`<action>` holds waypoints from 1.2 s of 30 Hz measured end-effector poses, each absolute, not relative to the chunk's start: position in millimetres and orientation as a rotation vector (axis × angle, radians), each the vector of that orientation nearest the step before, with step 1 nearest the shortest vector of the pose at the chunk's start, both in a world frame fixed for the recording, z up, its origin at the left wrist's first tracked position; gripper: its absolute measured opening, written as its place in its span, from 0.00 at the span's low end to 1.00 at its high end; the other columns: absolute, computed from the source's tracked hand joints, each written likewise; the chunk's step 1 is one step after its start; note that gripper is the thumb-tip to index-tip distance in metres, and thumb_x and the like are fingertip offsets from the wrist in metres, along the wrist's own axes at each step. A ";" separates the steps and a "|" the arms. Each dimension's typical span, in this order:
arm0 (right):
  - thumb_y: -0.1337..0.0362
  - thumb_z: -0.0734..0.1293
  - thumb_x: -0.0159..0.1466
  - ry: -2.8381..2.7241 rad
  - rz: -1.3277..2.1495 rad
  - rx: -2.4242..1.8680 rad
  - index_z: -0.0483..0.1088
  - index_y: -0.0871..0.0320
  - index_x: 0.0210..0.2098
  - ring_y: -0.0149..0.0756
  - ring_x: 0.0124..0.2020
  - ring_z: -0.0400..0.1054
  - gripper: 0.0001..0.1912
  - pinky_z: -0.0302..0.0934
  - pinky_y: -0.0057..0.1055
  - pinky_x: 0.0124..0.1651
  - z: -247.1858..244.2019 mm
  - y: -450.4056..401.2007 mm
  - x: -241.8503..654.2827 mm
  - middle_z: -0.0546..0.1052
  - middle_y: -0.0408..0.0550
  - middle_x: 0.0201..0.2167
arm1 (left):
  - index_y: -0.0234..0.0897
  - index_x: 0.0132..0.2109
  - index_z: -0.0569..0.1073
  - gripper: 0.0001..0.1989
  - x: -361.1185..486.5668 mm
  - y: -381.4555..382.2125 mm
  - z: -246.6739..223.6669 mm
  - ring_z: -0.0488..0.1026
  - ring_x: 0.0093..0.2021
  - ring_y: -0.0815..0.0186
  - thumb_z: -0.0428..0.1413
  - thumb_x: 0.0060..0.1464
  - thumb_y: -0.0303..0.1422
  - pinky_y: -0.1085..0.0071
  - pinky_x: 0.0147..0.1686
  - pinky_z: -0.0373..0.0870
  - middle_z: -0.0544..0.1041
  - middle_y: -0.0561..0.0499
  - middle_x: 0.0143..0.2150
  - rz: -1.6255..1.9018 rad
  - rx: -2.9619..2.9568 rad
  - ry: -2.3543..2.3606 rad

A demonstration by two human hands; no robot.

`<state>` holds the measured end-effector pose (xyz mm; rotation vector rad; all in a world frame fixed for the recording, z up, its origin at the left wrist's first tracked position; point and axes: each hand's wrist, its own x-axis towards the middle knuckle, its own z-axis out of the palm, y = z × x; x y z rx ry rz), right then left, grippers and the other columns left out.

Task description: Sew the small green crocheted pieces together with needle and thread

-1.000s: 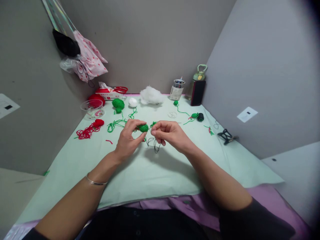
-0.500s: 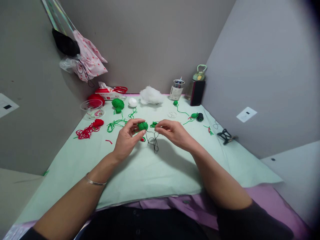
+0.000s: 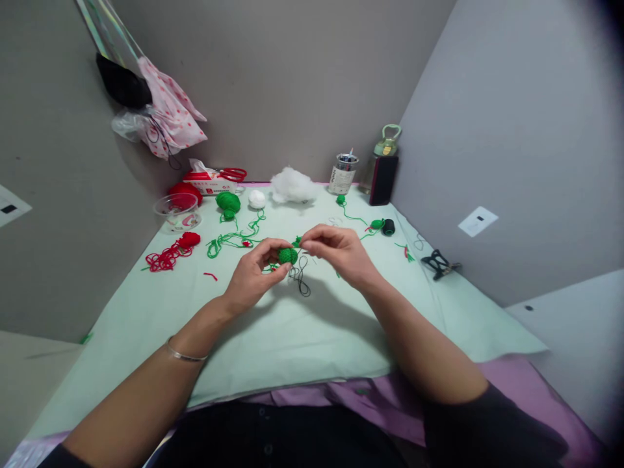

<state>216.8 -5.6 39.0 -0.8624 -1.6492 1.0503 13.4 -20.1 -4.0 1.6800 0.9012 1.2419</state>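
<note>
My left hand [image 3: 253, 273] grips a small green crocheted ball [image 3: 287, 255] between thumb and fingers. Close to its right side, my right hand [image 3: 336, 253] pinches with thumb and forefinger. A thin dark thread [image 3: 303, 286] loops down between the hands, and part of it runs up to the right fingertips. Whether a needle is in that pinch is too small to tell. Just behind the hands lies another green crocheted piece [image 3: 296, 241], partly hidden. Small red-and-white bits with green show under the left hand and beyond it, one of them a red-and-white piece [image 3: 247, 244].
Red yarn [image 3: 166, 255], green yarn [image 3: 228, 202], white yarn [image 3: 257, 199] and stuffing [image 3: 293, 186] lie around. A clear bowl [image 3: 176, 213], red scissors [image 3: 233, 174], pen can [image 3: 343, 175], bottle [image 3: 387, 146], phone [image 3: 383, 180], black spool [image 3: 388, 227] and black claw clip [image 3: 439, 264] line the sides.
The green ball in my left hand has moved slightly right and toward me. My right fingertips are now closer to it. The view has shifted a little.
</note>
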 end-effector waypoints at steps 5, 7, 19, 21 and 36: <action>0.47 0.75 0.57 -1.202 1.114 -0.885 0.69 0.55 0.33 0.33 0.34 0.73 0.20 0.61 0.26 0.25 46.8 29.8 270.9 0.78 0.47 0.34 | 0.40 0.48 0.77 0.14 11.0 -22.2 1.8 0.75 0.40 0.63 0.62 0.53 0.31 0.66 0.43 0.74 0.78 0.48 0.42 1.166 1.711 0.930; 0.47 0.74 0.59 -1.168 1.029 -0.899 0.65 0.54 0.29 0.35 0.37 0.74 0.20 0.61 0.26 0.25 47.1 45.4 309.4 0.76 0.46 0.30 | 0.40 0.48 0.77 0.14 9.5 -22.3 3.1 0.74 0.39 0.64 0.62 0.53 0.30 0.66 0.41 0.74 0.78 0.49 0.41 1.142 1.741 0.934; 0.48 0.75 0.56 -1.223 1.038 -0.907 0.68 0.55 0.31 0.23 0.20 0.53 0.19 0.45 0.28 0.21 37.7 61.0 325.7 0.69 0.40 0.25 | 0.39 0.49 0.76 0.14 4.7 -22.1 7.6 0.74 0.40 0.64 0.61 0.55 0.31 0.64 0.45 0.74 0.77 0.48 0.43 1.161 1.703 0.904; 0.50 0.75 0.56 -1.258 1.229 -0.881 0.73 0.57 0.39 0.22 0.20 0.51 0.19 0.44 0.26 0.20 36.5 49.7 291.4 0.76 0.43 0.32 | 0.39 0.49 0.76 0.14 3.2 -20.5 6.4 0.74 0.42 0.64 0.61 0.55 0.31 0.64 0.46 0.75 0.76 0.48 0.45 1.181 1.697 0.891; 0.53 0.67 0.67 -1.905 1.359 -0.916 0.78 0.63 0.45 0.28 0.24 0.63 0.19 0.53 0.26 0.27 11.5 13.0 219.8 0.70 0.40 0.20 | 0.39 0.51 0.74 0.14 -3.8 -15.3 7.1 0.72 0.45 0.64 0.61 0.58 0.32 0.69 0.44 0.74 0.74 0.48 0.47 1.223 1.702 0.868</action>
